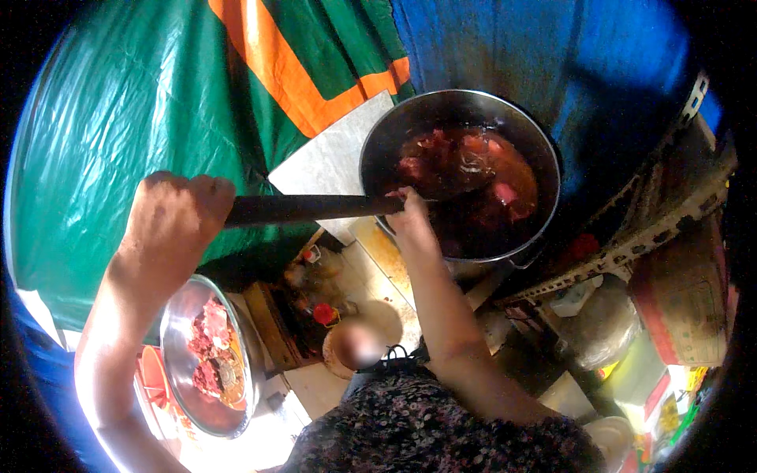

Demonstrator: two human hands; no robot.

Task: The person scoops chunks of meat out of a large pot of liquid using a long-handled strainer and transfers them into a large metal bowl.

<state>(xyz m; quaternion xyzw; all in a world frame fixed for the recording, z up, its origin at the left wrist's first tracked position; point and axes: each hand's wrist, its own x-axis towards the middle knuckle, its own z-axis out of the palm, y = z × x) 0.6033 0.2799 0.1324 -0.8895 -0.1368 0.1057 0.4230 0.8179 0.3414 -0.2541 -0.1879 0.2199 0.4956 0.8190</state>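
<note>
My left hand (180,204) is closed around the outer end of a long dark handle (307,209), which runs level toward a large metal pot (549,177). Close to the pot's left rim, my right hand (407,210) grips the same handle farther along. The pot holds dark reddish liquid with several pieces of raw meat (505,194) in it. What the handle ends in is hidden in the dark liquid. Below my left hand, a steel bowl (245,384) holds red meat pieces (207,378) and some reddish liquid.
A green and orange tarpaulin (118,136) hangs at the left, a blue sheet (485,53) behind the pot. A pale board (331,148) lies beside the pot. At the right are a perforated metal rail (627,251) and a cardboard box (680,295). An orange plastic container (155,375) adjoins the bowl.
</note>
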